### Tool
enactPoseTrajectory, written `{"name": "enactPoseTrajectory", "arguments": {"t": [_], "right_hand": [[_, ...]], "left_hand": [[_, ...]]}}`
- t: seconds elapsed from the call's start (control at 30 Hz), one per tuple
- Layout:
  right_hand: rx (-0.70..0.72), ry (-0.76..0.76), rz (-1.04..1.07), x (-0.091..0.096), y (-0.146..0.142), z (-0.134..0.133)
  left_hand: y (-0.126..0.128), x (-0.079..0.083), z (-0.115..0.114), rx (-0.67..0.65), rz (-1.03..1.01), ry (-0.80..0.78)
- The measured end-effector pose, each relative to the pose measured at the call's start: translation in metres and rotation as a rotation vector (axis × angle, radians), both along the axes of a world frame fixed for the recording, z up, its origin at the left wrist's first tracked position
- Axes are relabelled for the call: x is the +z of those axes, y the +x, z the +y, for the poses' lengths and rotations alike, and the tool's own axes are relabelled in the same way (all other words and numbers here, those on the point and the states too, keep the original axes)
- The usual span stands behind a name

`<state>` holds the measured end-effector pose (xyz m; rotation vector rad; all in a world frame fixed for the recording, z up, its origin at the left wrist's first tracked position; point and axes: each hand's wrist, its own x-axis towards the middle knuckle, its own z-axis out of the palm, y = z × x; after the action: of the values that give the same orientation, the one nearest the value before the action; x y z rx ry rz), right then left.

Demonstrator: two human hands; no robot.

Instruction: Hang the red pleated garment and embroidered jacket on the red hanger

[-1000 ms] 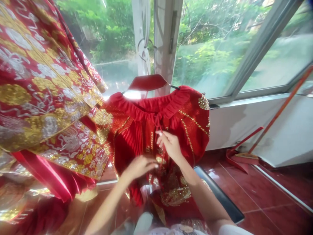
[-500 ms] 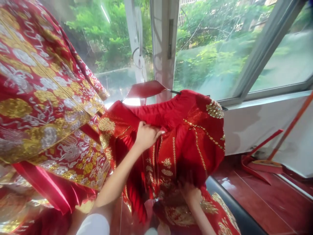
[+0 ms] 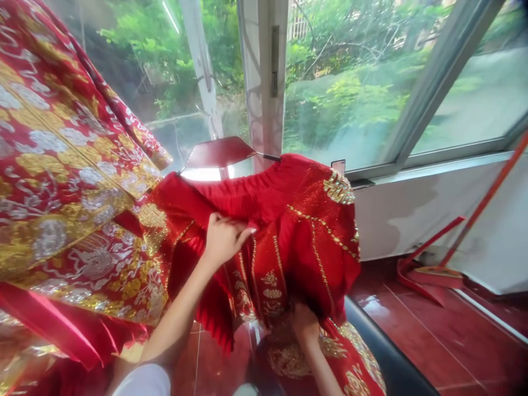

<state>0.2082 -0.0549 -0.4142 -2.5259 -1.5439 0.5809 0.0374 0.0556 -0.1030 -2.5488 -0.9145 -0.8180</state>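
A red jacket [image 3: 264, 214] with gold beading and embroidery hangs on a hanger [image 3: 223, 153] with a dark red top and thin metal hook. My left hand [image 3: 225, 239] is closed on the jacket's front near the neckline, fingers behind the fabric and thumb at the front. Lower down, my right hand [image 3: 305, 324] grips the jacket's front near its bottom edge; its fingertips are hidden in the shaded cloth. Beneath the right forearm lies a red piece with gold embroidery [image 3: 297, 357], over a dark seat [image 3: 391, 352].
On the left hangs a large red garment [image 3: 82, 165] covered in gold and silver embroidery. Behind stands a framed window [image 3: 274, 82] with a ledge bearing a phone-like object [image 3: 338, 166]. An orange-handled broom [image 3: 437, 278] and red dustpan [image 3: 414, 275] rest by the white wall.
The view has shifted, so the jacket and both hands sit further left. The hanger's hook leans more to the left. Both hands keep hold of the jacket.
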Motion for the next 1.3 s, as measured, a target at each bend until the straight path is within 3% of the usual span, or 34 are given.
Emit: {"name": "enactPoseTrajectory", "arguments": {"t": [0.1,0.27,0.4,0.5,0.6,0.7,0.77,0.83,0.9,1.0,1.07,1.13,1.2,1.3], "right_hand": [[0.009,0.005,-0.012,0.002,0.002,0.001],[0.04,0.007,-0.028,0.004,0.008,0.002],[0.04,-0.006,-0.033,0.006,0.011,-0.001],[0.026,-0.022,-0.017,0.008,0.011,-0.002],[0.008,-0.02,-0.003,0.009,0.011,-0.002],[-0.011,-0.01,0.012,0.009,0.01,-0.001],[-0.025,-0.004,0.021,0.007,0.009,0.0],[-0.038,0.001,0.029,0.006,0.009,0.002],[-0.049,0.003,0.036,0.005,0.008,0.004],[-0.053,-0.004,0.042,0.009,0.007,0.007],[-0.029,-0.003,0.045,0.014,0.007,0.005],[0.024,0.014,0.048,0.021,0.008,-0.002],[0.081,0.045,0.042,0.027,0.01,-0.016],[0.115,0.116,-0.069,0.029,0.013,-0.043]], "left_hand": [[-0.009,-0.003,-0.004,-0.064,-0.127,-0.039],[-0.033,-0.02,-0.02,-0.159,-0.736,-0.095],[-0.043,-0.028,-0.05,-0.232,-1.046,-0.307],[-0.043,-0.018,-0.078,-0.399,-1.183,-0.466],[-0.055,0.006,-0.103,-0.618,-1.165,-0.529],[-0.087,0.032,-0.118,-0.948,-1.071,-0.526],[-0.114,0.041,-0.122,-1.182,-0.806,-0.646],[-0.137,0.038,-0.12,-1.24,-0.529,-0.719],[-0.151,0.023,-0.116,-0.99,-0.577,-0.683],[-0.156,-0.008,-0.107,-0.345,-0.679,-0.675],[-0.151,-0.027,-0.1,-0.045,-0.567,-0.701],[-0.142,-0.045,-0.094,0.1,-0.49,-0.714],[-0.13,-0.063,-0.094,0.158,-0.47,-0.715],[-0.109,-0.1,-0.113,0.214,-0.475,-0.718]]}}
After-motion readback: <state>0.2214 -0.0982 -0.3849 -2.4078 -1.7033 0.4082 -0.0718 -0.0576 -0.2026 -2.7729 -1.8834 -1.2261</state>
